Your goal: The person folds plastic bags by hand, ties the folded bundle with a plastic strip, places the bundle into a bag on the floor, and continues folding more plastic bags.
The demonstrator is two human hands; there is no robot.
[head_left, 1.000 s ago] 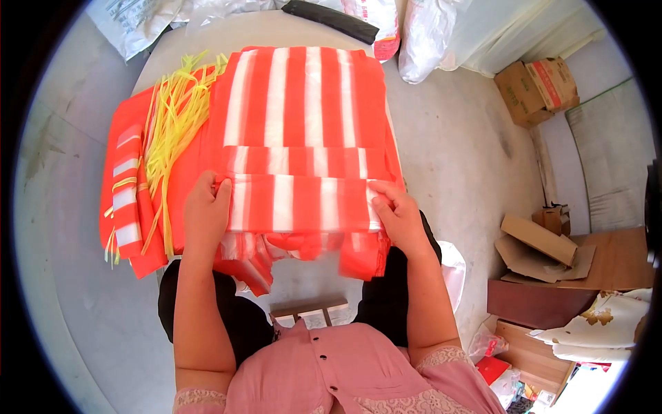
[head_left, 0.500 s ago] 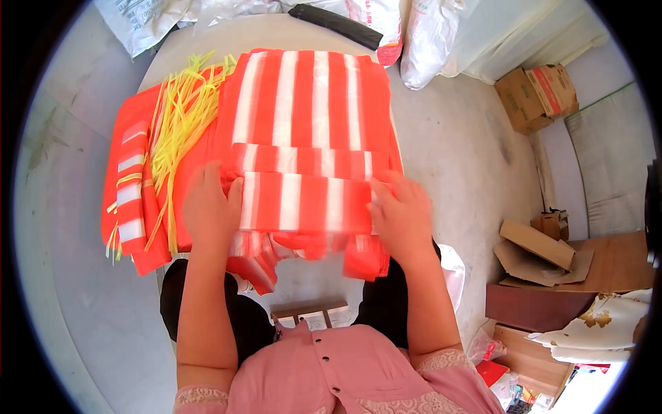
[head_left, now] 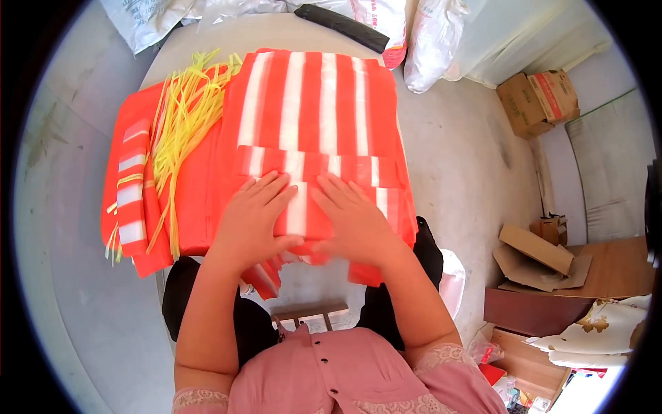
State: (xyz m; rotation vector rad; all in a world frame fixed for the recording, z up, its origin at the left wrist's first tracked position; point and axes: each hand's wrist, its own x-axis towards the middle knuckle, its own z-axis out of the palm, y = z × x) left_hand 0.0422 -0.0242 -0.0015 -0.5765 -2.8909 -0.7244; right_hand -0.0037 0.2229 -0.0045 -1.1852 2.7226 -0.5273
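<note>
Both hands are placed palm-down on a red-and-white striped stack (head_left: 312,110), which is laid on the counter (head_left: 231,40) in front of the seated person. Left hand (head_left: 254,215): released, nothing grasped; back of the hand turned up, fingers extended and directed away from the body and inward, thumb stretched toward the right. Right hand (head_left: 357,222): likewise released, palm lowered onto the material, fingers extended and slanted inward; its thumb is blurred. The hands are held near each other but apart, with a white stripe of the folded band (head_left: 296,207) exposed between them. The fingertips are rested close to the band's far edge. Pressure applied by either palm cannot be told.

Forearms are angled inward from elbows held apart; the upper arms are partly covered by lace-edged pink sleeves (head_left: 448,355).

Loose ends of striped material (head_left: 262,279) are hung below the near edge of the stack, above the lap. To the left of the stack, yellow strips (head_left: 181,127) are spread over red material (head_left: 196,200), and a striped bundle (head_left: 129,186) tied with yellow is laid beside them. A black roll (head_left: 341,27) is set at the counter's far edge.
</note>
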